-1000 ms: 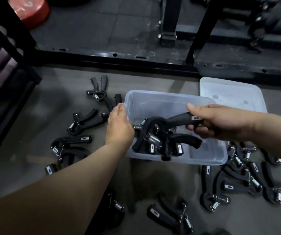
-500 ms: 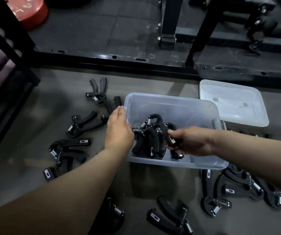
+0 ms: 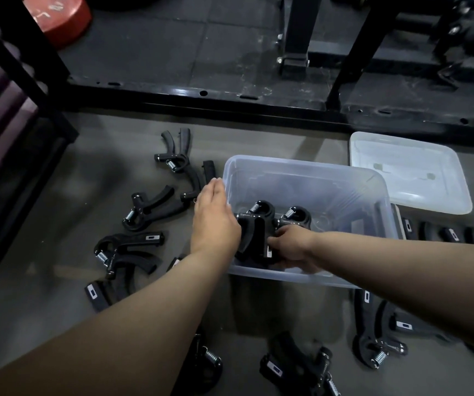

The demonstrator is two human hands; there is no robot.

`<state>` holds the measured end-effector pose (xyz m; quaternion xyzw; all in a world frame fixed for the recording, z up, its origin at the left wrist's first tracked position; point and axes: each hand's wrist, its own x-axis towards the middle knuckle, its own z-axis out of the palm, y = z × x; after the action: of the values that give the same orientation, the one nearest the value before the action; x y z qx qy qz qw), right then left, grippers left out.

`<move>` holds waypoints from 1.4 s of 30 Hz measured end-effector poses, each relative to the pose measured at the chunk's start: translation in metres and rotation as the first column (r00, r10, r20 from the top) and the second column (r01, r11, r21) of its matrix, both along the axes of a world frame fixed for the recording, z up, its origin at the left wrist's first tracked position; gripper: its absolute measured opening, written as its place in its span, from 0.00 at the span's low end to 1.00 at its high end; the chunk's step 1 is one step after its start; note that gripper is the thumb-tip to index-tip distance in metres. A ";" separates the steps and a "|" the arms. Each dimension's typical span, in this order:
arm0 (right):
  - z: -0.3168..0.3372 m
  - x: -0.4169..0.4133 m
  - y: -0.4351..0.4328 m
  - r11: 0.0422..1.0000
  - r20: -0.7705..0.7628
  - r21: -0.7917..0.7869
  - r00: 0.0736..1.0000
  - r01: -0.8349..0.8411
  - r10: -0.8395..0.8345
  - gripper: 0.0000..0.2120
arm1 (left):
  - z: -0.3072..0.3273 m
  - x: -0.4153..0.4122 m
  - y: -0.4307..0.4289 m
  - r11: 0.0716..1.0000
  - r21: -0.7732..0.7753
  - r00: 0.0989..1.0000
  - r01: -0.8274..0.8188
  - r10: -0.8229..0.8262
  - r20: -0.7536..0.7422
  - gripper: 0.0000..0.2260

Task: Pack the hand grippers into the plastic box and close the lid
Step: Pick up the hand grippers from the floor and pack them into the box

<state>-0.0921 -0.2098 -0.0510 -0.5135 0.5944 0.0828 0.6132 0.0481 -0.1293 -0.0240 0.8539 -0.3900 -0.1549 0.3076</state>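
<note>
- Five loose grippers (image 3: pixel 147 208) lie on the floor, left of the box.
- The left hand (image 3: pixel 212 221), grip spread, rests on the plastic box (image 3: pixel 301 170) wall.
- Two hand grippers (image 3: pixel 258 224) show inside; the right hand (image 3: pixel 293 247) grip is curled round one.
- One lid (image 3: pixel 407 172) lies rightmost.

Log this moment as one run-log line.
phase: packing | left hand: rests on plastic box wall | right hand: grips hand gripper inside box | lid: off, beside box | floor grippers: many unpacked
</note>
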 end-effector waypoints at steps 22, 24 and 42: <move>-0.019 0.018 -0.003 0.732 -0.443 -0.340 0.787 -0.590 0.429 0.20 | 0.005 0.000 0.002 1.000 0.001 1.000 0.005 -0.005 -0.010 0.24; -0.019 0.019 -0.003 0.732 -0.439 -0.347 0.791 -0.587 0.426 0.20 | 0.004 0.000 0.002 1.000 0.000 1.000 0.005 -0.005 -0.010 0.24; 0.049 -0.035 0.015 0.552 -0.287 -0.561 0.770 -0.617 0.569 0.10 | 0.013 -0.001 0.004 0.997 0.048 0.998 0.056 -0.056 -0.014 0.27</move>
<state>-0.1267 -0.1944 -0.0022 -0.8532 0.3998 0.1003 0.3197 0.0471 -0.1258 -0.0108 0.8490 -0.4080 -0.1782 0.2846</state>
